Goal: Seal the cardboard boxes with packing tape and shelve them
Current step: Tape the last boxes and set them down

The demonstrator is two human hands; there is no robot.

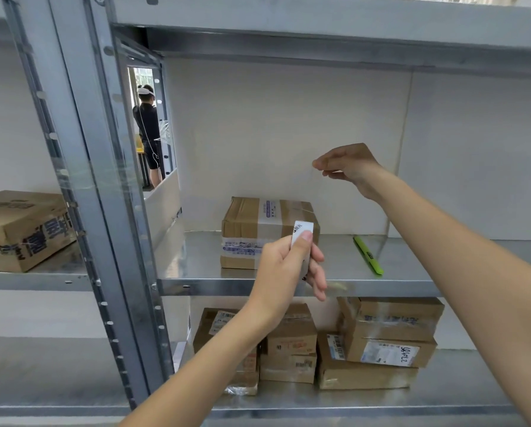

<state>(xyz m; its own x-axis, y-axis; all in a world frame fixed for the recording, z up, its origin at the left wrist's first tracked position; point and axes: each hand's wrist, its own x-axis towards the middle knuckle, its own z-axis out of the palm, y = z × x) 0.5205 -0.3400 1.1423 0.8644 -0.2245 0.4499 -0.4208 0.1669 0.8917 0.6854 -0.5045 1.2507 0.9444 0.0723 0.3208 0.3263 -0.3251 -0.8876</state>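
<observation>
Gripped between thumb and curled fingers, a small white tape dispenser (301,241) sits upright in the left hand (284,269), while the right hand (348,164), raised up and to the right of it, has its fingertips pinched together, though on what I cannot tell. Just behind the dispenser one taped cardboard box (259,232) stands on the metal shelf (335,285), with one green pen (368,255) lying to the right; below the grip several more boxes (378,340) are stacked, and one box (20,229) sits far left
</observation>
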